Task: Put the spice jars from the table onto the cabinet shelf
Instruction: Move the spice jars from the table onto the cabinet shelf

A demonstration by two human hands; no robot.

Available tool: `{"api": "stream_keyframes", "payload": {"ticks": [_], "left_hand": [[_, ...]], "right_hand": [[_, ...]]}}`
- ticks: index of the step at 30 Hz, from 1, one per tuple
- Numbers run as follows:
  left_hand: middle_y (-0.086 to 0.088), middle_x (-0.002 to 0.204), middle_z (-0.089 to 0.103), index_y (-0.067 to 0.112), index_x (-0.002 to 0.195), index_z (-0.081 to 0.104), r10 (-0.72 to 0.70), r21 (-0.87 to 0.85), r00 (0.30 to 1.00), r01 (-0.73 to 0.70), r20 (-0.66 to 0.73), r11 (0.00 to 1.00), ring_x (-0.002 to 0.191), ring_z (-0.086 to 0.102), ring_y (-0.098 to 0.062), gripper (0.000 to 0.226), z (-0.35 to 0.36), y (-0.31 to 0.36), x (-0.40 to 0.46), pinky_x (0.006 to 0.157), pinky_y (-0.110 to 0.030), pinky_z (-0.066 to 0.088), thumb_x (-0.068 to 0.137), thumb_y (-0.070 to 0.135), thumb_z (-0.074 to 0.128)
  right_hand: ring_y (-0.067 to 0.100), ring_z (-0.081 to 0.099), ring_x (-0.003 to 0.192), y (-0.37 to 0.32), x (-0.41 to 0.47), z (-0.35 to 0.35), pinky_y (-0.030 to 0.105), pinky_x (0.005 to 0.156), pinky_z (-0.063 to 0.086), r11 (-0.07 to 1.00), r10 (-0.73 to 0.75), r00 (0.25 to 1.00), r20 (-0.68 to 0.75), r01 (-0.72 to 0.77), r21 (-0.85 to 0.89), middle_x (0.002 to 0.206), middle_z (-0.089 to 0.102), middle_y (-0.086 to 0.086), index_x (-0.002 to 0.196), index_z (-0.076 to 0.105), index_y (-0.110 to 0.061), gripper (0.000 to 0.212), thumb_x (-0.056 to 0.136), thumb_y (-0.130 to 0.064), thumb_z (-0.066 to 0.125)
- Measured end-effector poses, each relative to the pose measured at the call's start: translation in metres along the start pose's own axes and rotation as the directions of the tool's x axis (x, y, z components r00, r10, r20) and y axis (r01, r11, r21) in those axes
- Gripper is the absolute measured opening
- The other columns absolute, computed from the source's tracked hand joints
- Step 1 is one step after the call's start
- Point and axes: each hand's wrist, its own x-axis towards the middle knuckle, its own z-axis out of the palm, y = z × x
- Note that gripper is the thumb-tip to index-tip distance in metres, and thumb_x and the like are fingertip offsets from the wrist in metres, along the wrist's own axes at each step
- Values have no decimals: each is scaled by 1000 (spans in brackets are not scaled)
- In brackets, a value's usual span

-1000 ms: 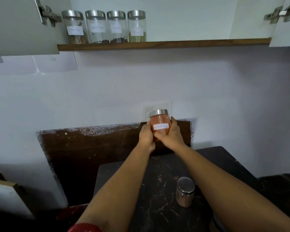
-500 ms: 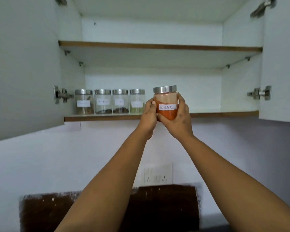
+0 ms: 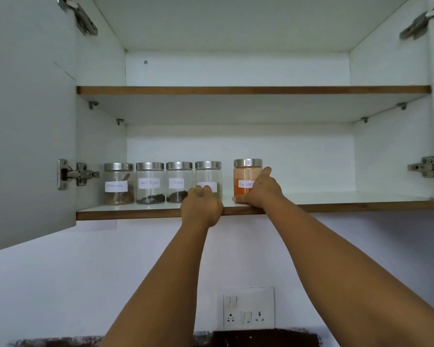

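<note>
The red chilli powder jar (image 3: 244,175), glass with a steel lid and a white label, stands on the lower cabinet shelf (image 3: 348,204). My right hand (image 3: 259,190) wraps its right side and base. A row of several labelled spice jars stands to its left: cinnamon (image 3: 118,184), black pepper (image 3: 150,182), cloves (image 3: 179,181) and a fourth jar (image 3: 211,176) with its label partly hidden. My left hand (image 3: 202,206) is a closed fist at the shelf's front edge, in front of that fourth jar and holding nothing. The table is out of view.
Both cabinet doors stand open, the left door (image 3: 28,121) reaching towards me, with steel hinges (image 3: 77,174) on each side. An upper shelf (image 3: 253,90) sits above the jars. Bare shelf lies right of the red jar. A wall socket (image 3: 248,308) is below.
The red jar went up from table height to the shelf and now stands on it. My left hand has come off the jar and closed at the shelf edge. My view tilted up.
</note>
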Motion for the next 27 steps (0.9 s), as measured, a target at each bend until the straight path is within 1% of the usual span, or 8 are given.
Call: {"api": "stream_keyframes", "payload": {"ticks": [4,9,11,13,14,17,22,27], "left_hand": [[-13,125,52,7,125,50,1,62,999,-3,38,998,116,45,-29,39,1,-3,2,85,-39,43,98,30,33],[-14,121,55,6,124,48,38,62,999,-39,14,997,113,47,-28,38,1,-5,-1,81,-37,42,100,31,32],[-13,118,57,6,124,47,46,57,999,-45,-16,997,111,47,-27,38,2,-5,-1,78,-36,41,99,31,32],[-13,115,58,6,123,47,44,61,998,-41,-40,997,109,48,-26,38,4,-5,0,72,-34,38,99,31,32],[-13,114,59,6,123,46,44,58,998,-41,-50,997,108,48,-26,38,5,-5,0,70,-33,37,99,31,32],[-14,111,59,6,125,43,31,34,997,-29,-65,999,104,50,-26,38,4,-4,-2,67,-34,37,98,31,33],[-17,108,57,6,128,37,22,9,998,-21,-53,1000,102,51,-29,39,0,-3,-5,68,-35,37,99,31,34],[-17,109,57,7,127,38,11,14,998,-10,-55,1000,102,52,-29,38,-2,-1,-5,68,-34,37,99,32,34]], "right_hand": [[28,57,112,1,17,19,35,82,45,998,34,999,-5,-35,-54,120,57,9,132,25,-14,97,63,-43,87],[28,58,113,4,27,25,35,78,42,988,88,995,53,-80,-134,121,57,6,138,22,-13,101,67,-54,80],[30,57,115,7,32,26,36,85,45,991,94,992,80,-86,-99,125,56,8,146,9,-11,113,68,-48,81],[31,54,120,9,35,27,42,98,45,995,91,989,114,-85,-54,131,54,9,152,-12,-13,128,68,-43,81],[32,52,122,10,35,28,44,102,44,996,84,988,126,-80,-43,133,53,10,152,-16,-14,130,69,-42,80],[32,52,122,11,33,26,44,102,44,995,89,986,144,-81,-60,134,51,11,152,-3,-13,118,72,-43,78],[31,54,119,6,30,22,41,94,44,987,123,976,181,-101,-126,131,53,11,142,18,-8,103,71,-55,77],[30,53,120,6,31,23,40,92,43,985,124,976,177,-100,-139,132,52,10,140,23,-10,97,72,-54,77]]}}
